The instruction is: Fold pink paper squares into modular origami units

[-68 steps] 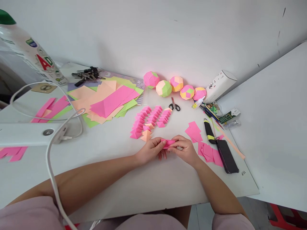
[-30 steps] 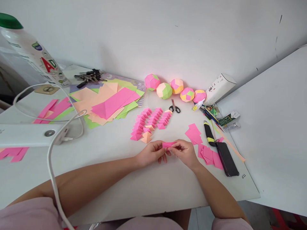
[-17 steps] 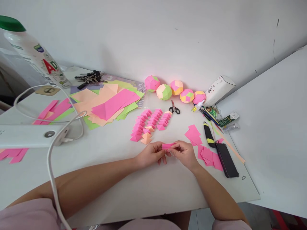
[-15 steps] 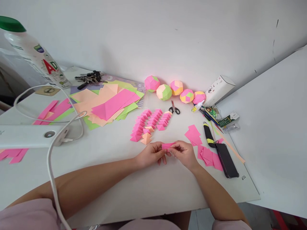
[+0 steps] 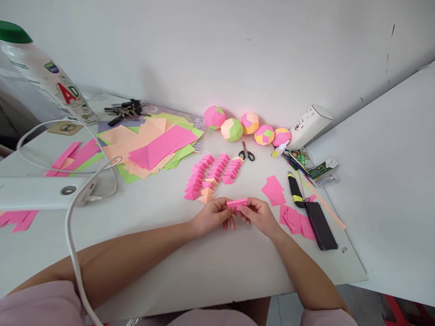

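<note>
My left hand [image 5: 212, 216] and my right hand [image 5: 261, 217] meet just above the white table [image 5: 190, 267], both pinching a small folded pink paper piece [image 5: 237, 203] between thumbs and fingers. Just beyond the hands lie rows of folded pink paper units [image 5: 212, 172] with two peach ones [image 5: 206, 195] at the near end. To the right of my right hand lie flat pink paper squares [image 5: 292, 216].
Several paper balls [image 5: 248, 124] line the wall, with small scissors [image 5: 246, 153] in front. A stack of coloured sheets [image 5: 152, 142] and keys [image 5: 124, 108] lie back left. A phone [image 5: 321, 224], cutter [image 5: 295, 190], pens, a white box [image 5: 311, 124], a bottle [image 5: 41, 72] and a white cable [image 5: 73, 235] surround the area.
Both hands have kept hold of the pink piece and worked it between the fingers; it now sits slightly higher and flatter. Nothing else on the table has moved.
</note>
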Demonstrator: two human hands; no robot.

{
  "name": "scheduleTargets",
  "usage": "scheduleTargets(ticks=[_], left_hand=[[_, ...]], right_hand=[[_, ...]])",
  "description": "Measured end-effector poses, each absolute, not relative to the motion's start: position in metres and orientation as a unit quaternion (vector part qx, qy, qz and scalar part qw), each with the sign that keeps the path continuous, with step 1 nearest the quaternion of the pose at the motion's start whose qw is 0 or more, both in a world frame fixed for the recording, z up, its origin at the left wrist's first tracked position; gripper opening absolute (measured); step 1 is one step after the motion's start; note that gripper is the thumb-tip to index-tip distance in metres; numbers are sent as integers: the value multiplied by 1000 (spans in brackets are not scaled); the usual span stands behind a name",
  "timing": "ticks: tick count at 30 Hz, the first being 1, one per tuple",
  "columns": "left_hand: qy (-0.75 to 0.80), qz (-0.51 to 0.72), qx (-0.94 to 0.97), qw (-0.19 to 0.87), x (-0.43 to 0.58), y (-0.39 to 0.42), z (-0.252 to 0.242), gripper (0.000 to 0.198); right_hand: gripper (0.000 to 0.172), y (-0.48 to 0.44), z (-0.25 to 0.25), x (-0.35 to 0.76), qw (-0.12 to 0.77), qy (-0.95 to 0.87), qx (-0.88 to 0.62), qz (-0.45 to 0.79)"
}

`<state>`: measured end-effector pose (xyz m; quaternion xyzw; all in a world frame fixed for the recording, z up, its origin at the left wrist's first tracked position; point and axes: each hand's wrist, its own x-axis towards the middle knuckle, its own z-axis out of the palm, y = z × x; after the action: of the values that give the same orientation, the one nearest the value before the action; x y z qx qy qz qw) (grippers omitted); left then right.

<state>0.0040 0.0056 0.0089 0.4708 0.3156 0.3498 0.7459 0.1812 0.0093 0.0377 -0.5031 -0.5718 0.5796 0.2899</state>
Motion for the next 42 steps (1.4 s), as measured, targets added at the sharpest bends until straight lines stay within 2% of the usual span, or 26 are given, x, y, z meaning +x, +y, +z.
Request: scheduleTargets(ticks=[17, 31, 42], left_hand=[[368, 308, 490, 727, 3, 5, 10, 30], [357, 287, 530, 713, 2, 2, 9, 24], [353, 309, 504, 725, 2, 4, 12, 29]], right_hand=[[23, 9, 36, 181, 289, -571, -501, 582], [5, 5, 34, 183, 221, -610, -533, 543], [7, 14, 38, 193, 248, -597, -522, 556]])
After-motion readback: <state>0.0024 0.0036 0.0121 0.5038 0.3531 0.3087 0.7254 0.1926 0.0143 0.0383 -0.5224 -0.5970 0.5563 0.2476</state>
